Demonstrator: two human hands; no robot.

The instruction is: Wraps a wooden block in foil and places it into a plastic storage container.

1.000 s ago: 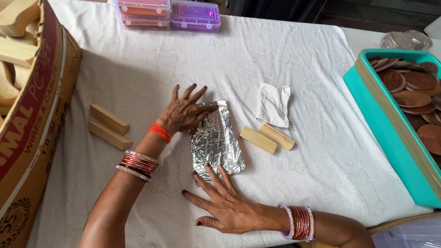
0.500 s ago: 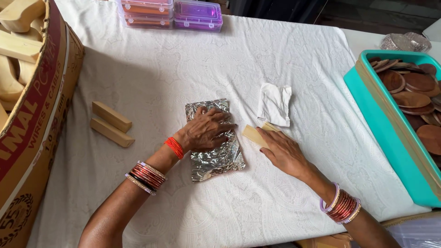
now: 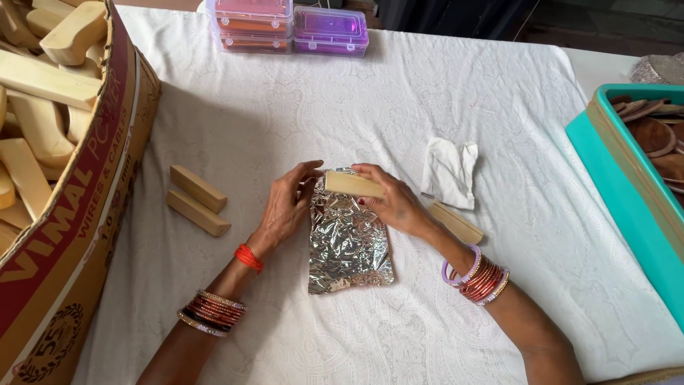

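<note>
Your right hand (image 3: 395, 203) gripped a pale wooden block (image 3: 354, 184) by its right end, holding it across the far edge of the crinkled foil sheet (image 3: 348, 242) on the white tablecloth (image 3: 299, 107). Your left hand (image 3: 288, 207) touched the block's left end with curled fingertips, resting on the foil's left edge. Another block (image 3: 456, 222) lay just right of your right wrist.

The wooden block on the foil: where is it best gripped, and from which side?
Probably by its two short ends, one hand from each side. The block lies lengthwise across the foil's top edge; the right hand holds its right part, the left hand touches its left end.
</note>
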